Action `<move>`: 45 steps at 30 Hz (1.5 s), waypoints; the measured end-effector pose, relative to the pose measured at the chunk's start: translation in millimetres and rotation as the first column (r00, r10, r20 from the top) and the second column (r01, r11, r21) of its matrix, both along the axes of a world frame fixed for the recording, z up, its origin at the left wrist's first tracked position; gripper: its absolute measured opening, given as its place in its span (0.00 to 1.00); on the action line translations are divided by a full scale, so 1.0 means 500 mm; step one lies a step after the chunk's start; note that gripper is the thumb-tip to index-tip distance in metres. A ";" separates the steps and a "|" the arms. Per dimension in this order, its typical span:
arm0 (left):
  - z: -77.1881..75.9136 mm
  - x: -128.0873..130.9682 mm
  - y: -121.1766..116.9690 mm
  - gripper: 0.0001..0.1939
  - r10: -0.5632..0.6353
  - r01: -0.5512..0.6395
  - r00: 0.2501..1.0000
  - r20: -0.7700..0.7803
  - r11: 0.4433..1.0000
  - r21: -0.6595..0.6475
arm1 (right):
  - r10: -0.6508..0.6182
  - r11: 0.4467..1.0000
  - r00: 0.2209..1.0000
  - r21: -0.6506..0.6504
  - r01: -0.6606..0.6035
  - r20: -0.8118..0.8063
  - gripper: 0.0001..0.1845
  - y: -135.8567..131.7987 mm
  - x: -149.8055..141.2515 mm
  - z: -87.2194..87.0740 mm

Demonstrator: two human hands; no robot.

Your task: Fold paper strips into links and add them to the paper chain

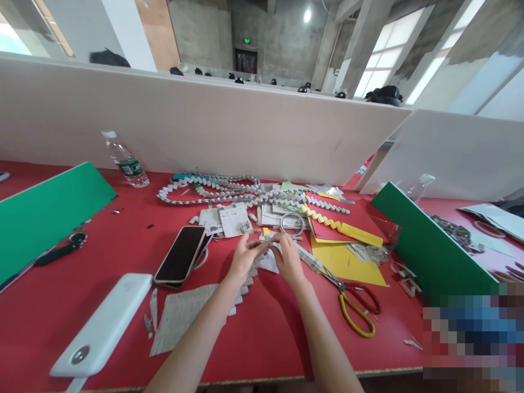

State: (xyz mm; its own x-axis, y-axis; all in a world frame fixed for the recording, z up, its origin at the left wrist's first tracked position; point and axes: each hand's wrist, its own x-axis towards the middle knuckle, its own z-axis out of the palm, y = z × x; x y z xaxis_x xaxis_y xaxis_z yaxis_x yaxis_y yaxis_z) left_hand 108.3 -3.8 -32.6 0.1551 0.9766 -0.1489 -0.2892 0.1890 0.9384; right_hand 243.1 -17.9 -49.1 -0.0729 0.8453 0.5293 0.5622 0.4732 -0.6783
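Nearest you, a white rectangular power bank [104, 326] lies at the left on the red table [266, 338]. Your left hand [244, 256] and right hand [287, 256] meet at mid-table, fingertips of both pinching the grey folded newspaper chain [249, 273] that trails back under your left wrist. Keep each fold pinched flat before releasing. Yellow-handled scissors [352, 300] lie right, a black smartphone [181, 254] left. Farther off, more folded chains [213, 188] pile before the white partition [204, 125].

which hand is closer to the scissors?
Right. The right hand is just up-left of the scissors, its wrist close to the blade tips. The left hand sits farther left, beyond the right hand; both pinch the folded paper chain.
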 end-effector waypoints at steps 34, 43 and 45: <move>-0.014 -0.004 0.002 0.23 -0.019 0.057 0.964 -0.266 0.989 0.135 | -0.032 0.878 0.888 -0.438 -0.195 -0.459 0.13 0.012 0.007 -0.001; -0.031 -0.001 0.007 0.18 0.030 0.093 0.922 -0.385 0.950 0.297 | -0.109 0.880 0.871 -0.454 -0.140 -0.479 0.06 0.021 0.006 -0.020; -0.035 0.000 0.007 0.18 0.038 0.098 0.917 -0.398 0.943 0.318 | -0.112 0.890 0.880 -0.441 -0.117 -0.461 0.05 0.022 0.005 -0.023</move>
